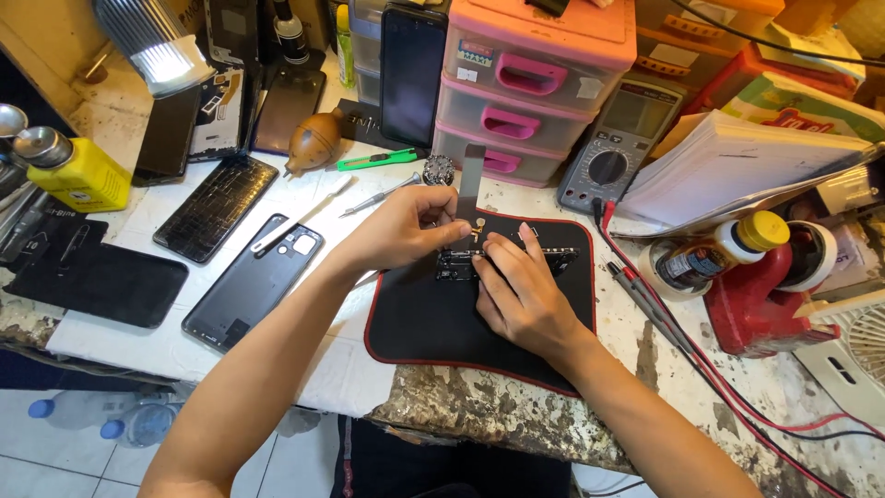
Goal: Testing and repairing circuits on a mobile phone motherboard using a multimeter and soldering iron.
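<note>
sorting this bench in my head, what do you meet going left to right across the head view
yellow bottle → black phone back cover → left hand → right hand → multimeter → red tape dispenser

Black mat – red-edged; pink drawers; yellow bottle; red stand.

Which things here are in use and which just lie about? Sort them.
In use: left hand holding a flat metal pry tool; right hand pressing the small dark phone part; black mat.

Lying about: multimeter, pink drawers, green knife, phone back cover, yellow bottle.
</note>
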